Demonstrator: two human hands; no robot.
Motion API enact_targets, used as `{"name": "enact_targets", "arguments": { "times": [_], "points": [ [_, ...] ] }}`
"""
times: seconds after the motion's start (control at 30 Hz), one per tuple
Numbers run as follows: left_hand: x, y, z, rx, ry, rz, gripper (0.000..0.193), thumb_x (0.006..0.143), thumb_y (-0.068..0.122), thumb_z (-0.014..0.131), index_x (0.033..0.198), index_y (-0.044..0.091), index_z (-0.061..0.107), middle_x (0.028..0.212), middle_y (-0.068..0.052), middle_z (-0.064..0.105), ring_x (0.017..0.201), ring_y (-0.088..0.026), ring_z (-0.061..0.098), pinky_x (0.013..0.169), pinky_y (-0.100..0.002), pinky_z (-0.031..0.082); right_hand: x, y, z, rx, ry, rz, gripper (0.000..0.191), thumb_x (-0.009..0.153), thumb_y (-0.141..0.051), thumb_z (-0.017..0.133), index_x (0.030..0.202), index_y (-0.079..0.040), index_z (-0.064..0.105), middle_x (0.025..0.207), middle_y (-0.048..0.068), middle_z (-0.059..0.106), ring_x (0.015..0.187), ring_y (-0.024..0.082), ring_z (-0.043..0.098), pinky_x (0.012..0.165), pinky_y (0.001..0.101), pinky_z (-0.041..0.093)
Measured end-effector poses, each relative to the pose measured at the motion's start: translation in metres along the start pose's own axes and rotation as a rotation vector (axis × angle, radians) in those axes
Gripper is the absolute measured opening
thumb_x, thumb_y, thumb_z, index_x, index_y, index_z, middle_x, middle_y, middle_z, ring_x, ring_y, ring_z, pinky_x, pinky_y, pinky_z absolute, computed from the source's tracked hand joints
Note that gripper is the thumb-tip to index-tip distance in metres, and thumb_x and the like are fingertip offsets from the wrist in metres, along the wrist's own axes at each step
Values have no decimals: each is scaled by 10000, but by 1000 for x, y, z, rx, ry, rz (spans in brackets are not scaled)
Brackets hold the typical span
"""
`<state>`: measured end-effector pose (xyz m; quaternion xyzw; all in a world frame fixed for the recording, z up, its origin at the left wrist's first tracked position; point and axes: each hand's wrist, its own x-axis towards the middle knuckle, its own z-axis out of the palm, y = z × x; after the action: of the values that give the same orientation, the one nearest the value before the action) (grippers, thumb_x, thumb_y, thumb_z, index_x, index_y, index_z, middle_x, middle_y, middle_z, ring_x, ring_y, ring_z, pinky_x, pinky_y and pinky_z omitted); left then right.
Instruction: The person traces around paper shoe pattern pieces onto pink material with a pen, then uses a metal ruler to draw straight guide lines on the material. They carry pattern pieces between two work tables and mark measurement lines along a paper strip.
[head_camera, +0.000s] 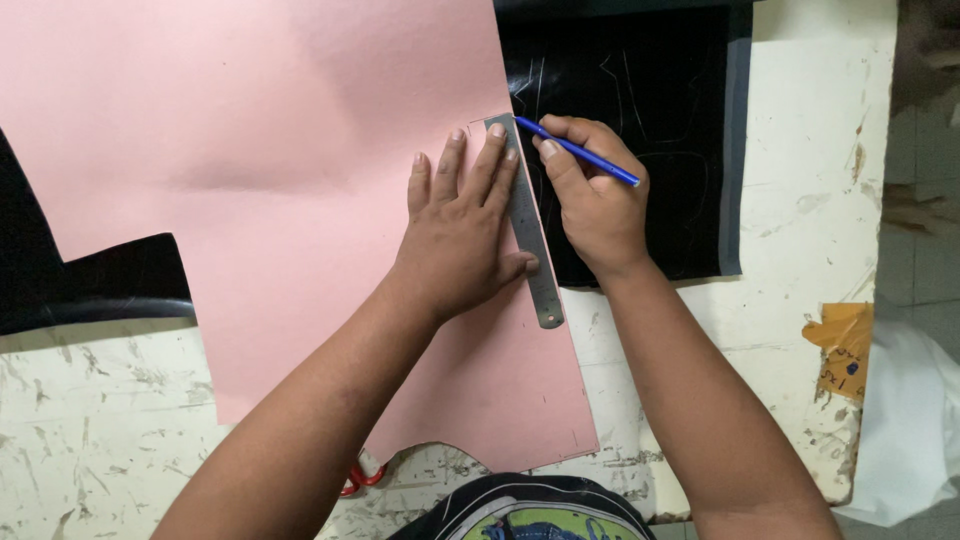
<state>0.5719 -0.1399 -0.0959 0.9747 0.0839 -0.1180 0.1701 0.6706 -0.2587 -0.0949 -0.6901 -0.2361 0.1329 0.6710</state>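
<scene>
Left hand flat, fingers spread, pressing a metal ruler onto pink card | right hand closed around a blue pen, tip at the ruler's top end | ruler along the card's right edge (black sheet beside) | scuffed white table.

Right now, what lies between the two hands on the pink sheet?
In the head view, a metal ruler lies between the left hand and the right hand, which holds a blue pen.

Left hand on ruler, pen alongside
</scene>
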Motion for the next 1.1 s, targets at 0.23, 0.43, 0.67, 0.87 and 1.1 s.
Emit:
{"name": "enact_targets", "arguments": {
  "times": [0.23,0.43,0.67,0.87,1.1],
  "points": [
    [-2,0,-1,1,-3,4,1165,713,596,793,1582,62,230,1667,-133,119,1527,-427,85,1204,-634,54,-2,3,-3,-203,-15,-152,146,1026,-13,698,1170,5,710,1163,117,709,1052,186,703,937,284,576],
    [-1,0,1,0,-16,2,1143,725,591,785,1578,70,231,1664,-140,113,1523,-427,73,1201,-637,39,-21,2,-13,-365,-49,-149,159,989,-12,682,1143,4,718,1126,129,718,1011,214,720,890,293,585],
    [-1,1,2,23,-10,11,1162,713,606,790,1572,50,239,1664,-164,121,1525,-439,68,1194,-652,37,-24,6,-15,-326,-37,-135,165,997,-27,688,1155,10,723,1136,138,722,1023,219,719,906,303,582],
    [0,3,-1,18,-44,8,1245,651,636,817,1574,43,229,1664,-170,100,1523,-443,41,1189,-665,21,-45,-1,-30,-349,-88,-24,158,983,-39,677,1124,12,727,1083,129,727,946,202,710,824,293,572],
    [-1,4,0,39,-52,16,1310,624,673,817,1569,-4,214,1661,-208,89,1519,-466,10,1178,-698,22,-95,-20,-45,-429,-134,5,133,947,-7,685,1077,6,710,1051,127,722,928,192,724,801,284,584]
  ]
}}
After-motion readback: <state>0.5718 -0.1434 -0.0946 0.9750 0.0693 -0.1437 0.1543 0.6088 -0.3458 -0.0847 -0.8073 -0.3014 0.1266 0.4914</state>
